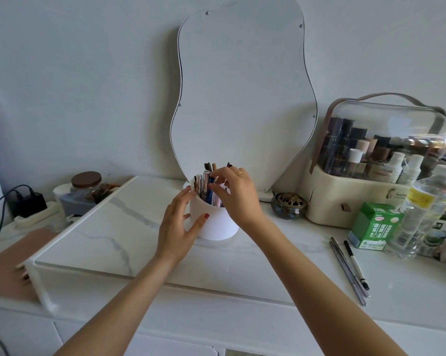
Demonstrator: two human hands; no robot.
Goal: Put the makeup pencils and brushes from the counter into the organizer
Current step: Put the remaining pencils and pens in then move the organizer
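Head view: left hand (177, 224) grips organizer (218, 223) (white); right hand (236, 195) pinches pencils (209, 186).

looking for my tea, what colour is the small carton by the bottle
Green and white carton, clearest in the head view.

A wavy mirror (242, 98) leans against the pale wall (75, 73).
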